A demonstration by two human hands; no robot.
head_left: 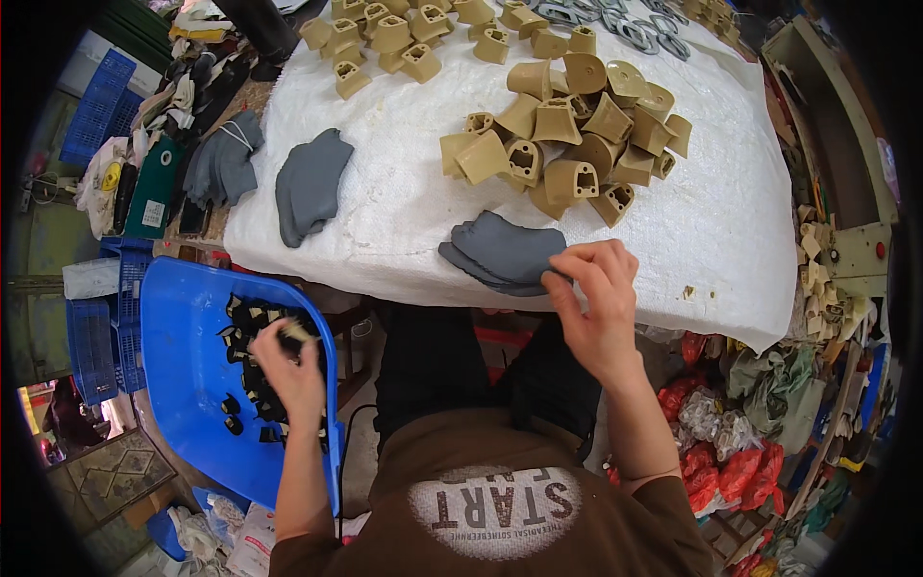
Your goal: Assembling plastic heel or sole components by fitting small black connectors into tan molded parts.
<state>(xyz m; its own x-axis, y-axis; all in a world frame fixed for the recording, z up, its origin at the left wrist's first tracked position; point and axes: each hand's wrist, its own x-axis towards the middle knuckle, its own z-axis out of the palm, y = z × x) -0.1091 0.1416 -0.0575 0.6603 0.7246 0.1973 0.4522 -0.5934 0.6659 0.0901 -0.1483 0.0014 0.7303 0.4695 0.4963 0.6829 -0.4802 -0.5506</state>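
Observation:
Over a blue plastic tub (178, 385) at my left, my left hand (290, 370) grips a small shoe heel (298, 332), its tan face blurred by motion. Several black-covered heels (252, 370) lie in the tub below. My right hand (601, 298) is at the front of the white-covered table, thumb and fingers pinching the right edge of a stack of dark grey cut pieces (505, 252), which look like thin leather. Just beyond that stack rises a heap of bare tan shoe heels (577, 130).
Two more grey stacks, one loose (312, 188) and one tied (223, 159), sit to the left. More tan heels (389, 34) and grey ring-shaped parts (625, 19) are farther back. Red plastic bags (740, 476) lie low at the right, beside a wooden shelf (832, 125).

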